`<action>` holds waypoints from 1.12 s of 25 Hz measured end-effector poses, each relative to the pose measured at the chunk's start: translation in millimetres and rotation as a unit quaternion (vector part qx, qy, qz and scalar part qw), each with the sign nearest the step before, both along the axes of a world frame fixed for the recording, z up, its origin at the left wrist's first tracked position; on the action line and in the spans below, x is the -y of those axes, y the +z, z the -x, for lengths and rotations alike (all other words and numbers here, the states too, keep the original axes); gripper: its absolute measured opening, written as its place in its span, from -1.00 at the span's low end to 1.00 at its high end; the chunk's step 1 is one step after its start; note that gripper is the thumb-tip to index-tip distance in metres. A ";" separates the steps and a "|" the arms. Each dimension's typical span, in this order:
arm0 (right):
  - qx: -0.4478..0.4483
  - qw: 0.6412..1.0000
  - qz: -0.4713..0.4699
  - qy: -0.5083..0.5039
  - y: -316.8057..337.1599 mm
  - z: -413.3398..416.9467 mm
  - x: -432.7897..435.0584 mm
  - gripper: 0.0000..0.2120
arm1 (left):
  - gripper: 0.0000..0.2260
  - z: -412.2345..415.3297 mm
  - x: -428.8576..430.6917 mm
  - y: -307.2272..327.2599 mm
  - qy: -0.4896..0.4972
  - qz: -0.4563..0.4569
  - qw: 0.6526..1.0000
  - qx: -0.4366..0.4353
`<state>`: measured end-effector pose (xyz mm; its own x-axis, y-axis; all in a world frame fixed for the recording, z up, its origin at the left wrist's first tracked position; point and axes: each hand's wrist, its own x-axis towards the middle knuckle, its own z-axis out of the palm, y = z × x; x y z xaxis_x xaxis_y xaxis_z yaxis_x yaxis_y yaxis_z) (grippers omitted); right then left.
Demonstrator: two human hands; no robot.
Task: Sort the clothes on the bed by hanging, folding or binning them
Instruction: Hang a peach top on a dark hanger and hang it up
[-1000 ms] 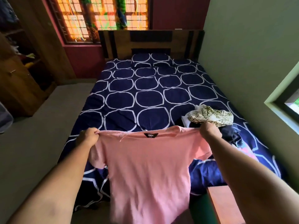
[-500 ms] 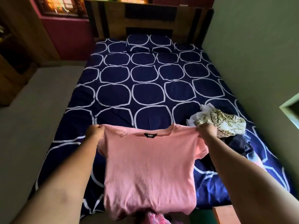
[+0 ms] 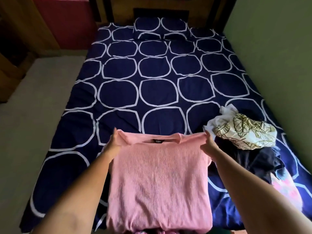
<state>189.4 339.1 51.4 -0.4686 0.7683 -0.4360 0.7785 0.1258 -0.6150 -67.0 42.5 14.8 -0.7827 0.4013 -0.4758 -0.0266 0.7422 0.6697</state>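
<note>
Head view: the pink top (image 3: pixel 158 179) is held over the foot of the bed (image 3: pixel 152 92), its collar edge running left to right and its length falling back toward the person. The left hand (image 3: pixel 114 141) and right hand (image 3: pixel 210 141) each keep a closed grip, pinching one shoulder. Bare sheet lies straight ahead; the leaf-print garment (image 3: pixel 244 132) sits just beyond the right hand.

A bed (image 3: pixel 152 92) with a navy ringed sheet; green wall (image 3: pixel 273 48) right of it, grey floor (image 3: pixel 33 119) left, wooden headboard (image 3: pixel 116 9) behind.
</note>
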 end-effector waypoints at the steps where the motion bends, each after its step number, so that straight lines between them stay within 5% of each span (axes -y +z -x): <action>1: -0.014 1.000 0.003 0.017 -14.9 -0.7 -1.2 -0.22 | -0.17 -4.3 0.1 -5.9 -0.043 0.031 0.998 -0.023; 5: 0.056 0.992 0.014 0.111 -40.9 -9.3 14.9 -0.06 | -0.30 -28.5 -7.5 -37.9 -0.143 0.035 0.989 -0.011; 7: 0.101 0.985 0.009 0.139 -36.2 -13.0 29.6 -0.14 | -0.45 -40.3 -7.7 -44.5 -0.186 0.029 0.982 0.004; 16: 0.045 0.993 -0.053 0.092 -23.8 -67.7 54.3 -0.33 | -0.67 -99.9 -50.8 -20.1 -0.294 0.045 0.955 0.017; 24: 0.088 0.992 -0.088 0.029 -19.8 -179.6 66.5 -0.49 | -0.70 -186.2 -116.1 -12.6 -0.501 0.088 0.861 -0.003; 28: 0.212 0.973 0.014 0.086 -4.1 -239.6 85.1 -0.55 | -0.65 -242.1 -142.9 7.1 -0.619 0.115 0.775 -0.055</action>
